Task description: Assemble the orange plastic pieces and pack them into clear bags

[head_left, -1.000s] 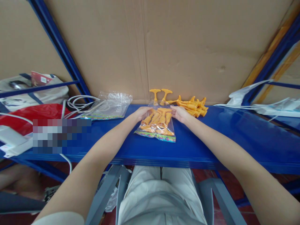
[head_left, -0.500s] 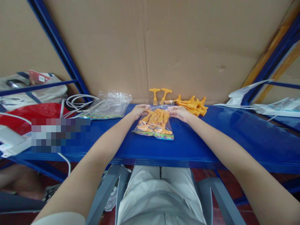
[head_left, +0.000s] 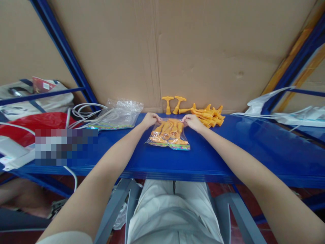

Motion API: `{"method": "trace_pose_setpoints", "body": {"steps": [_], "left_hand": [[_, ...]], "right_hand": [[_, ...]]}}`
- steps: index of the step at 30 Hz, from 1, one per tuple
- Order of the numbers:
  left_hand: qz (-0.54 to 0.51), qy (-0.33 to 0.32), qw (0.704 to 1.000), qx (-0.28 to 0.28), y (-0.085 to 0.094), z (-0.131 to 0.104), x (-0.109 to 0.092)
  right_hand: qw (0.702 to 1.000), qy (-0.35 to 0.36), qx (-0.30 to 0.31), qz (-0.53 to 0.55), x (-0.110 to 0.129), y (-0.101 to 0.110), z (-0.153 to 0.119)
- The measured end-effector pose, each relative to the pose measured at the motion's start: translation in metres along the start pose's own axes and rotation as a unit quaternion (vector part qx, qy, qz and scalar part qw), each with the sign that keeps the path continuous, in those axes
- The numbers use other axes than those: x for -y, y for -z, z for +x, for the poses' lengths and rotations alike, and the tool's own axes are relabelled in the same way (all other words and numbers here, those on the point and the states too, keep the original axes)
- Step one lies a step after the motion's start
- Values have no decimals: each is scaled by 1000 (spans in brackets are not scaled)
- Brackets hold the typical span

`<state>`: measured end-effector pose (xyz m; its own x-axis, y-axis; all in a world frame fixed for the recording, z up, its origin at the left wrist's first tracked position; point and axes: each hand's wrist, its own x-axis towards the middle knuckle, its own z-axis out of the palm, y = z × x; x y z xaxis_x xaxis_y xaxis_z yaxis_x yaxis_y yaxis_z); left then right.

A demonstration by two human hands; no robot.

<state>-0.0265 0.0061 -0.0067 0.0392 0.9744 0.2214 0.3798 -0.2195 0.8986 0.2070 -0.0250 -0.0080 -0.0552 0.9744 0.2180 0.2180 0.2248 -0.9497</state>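
Bag (head_left: 168,136) of orange pegs, flat on shelf (head_left: 254,149) before me: my left hand (head_left: 150,119) and right hand (head_left: 191,121) pinch its far corners shut, loose pegs (head_left: 208,115) just behind it.

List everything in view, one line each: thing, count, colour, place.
filled bag: one, clear with orange pieces inside, shelf centre, far corners pinched by both hands
loose pieces: a pile, orange, behind the bag to the right
upright pieces: two, orange, against the cardboard
empty bags: a stack, clear, left of centre
cables: several, white, far left
red bag: one, left edge
shelf: one, blue
cardboard: tan, back wall
left hand: on bag's far left corner
right hand: on bag's far right corner
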Motion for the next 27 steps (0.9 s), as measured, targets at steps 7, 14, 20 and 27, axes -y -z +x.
{"method": "trace_pose_setpoints", "body": {"steps": [7, 14, 20, 27], "left_hand": [[288, -267, 920, -13, 5, 2, -7], [305, -393, 867, -47, 10, 0, -28], [343, -435, 831, -47, 14, 7, -56], [358, -403, 842, -16, 5, 4, -81]], "right_hand": [[993, 35, 36, -112, 8, 8, -1], [984, 98, -38, -145, 20, 3, 10], [982, -1, 186, -40, 61, 4, 10], [964, -76, 175, 185, 60, -34, 2]]}}
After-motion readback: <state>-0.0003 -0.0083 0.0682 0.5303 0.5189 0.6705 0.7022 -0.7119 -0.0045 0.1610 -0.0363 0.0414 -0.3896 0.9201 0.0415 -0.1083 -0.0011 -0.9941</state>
